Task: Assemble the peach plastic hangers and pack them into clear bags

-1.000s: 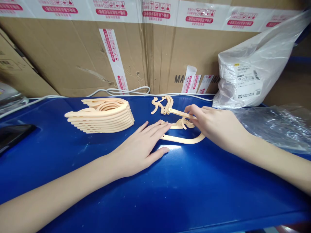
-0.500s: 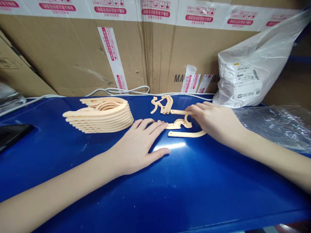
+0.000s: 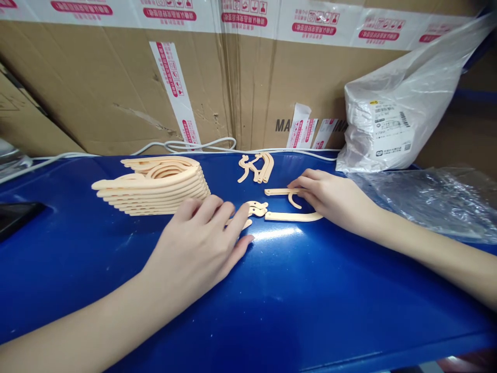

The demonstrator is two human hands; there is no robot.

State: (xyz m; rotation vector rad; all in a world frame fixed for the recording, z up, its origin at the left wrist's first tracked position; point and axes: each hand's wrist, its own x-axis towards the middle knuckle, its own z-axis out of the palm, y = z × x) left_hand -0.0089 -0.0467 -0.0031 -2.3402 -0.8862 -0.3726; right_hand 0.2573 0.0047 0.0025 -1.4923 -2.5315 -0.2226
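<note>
Several cream plastic hanger parts lie on the blue table (image 3: 318,290). My right hand (image 3: 330,199) is closed around one end of a hanger piece (image 3: 278,191). Below that piece a small hook (image 3: 294,202) curves out, and a curved arm (image 3: 291,216) reaches left from under the palm. My left hand (image 3: 198,241) bends its fingers over another hanger part (image 3: 257,208), whose holed end sticks out past the fingertips; the rest is hidden. Just beyond my left hand stands a neat stack of matching hanger pieces (image 3: 155,186).
Behind the hands lies a small group of loose hanger parts (image 3: 256,167). Cardboard boxes (image 3: 190,67) wall off the back, with a white cable (image 3: 202,147) along their foot. A white plastic bag (image 3: 388,114) and clear plastic film (image 3: 427,199) are at right, a black device (image 3: 19,220) at left.
My left hand has curled its fingers and drawn back left, bringing a hanger part away from the right hand's pieces. My right hand has shifted slightly left and down.
</note>
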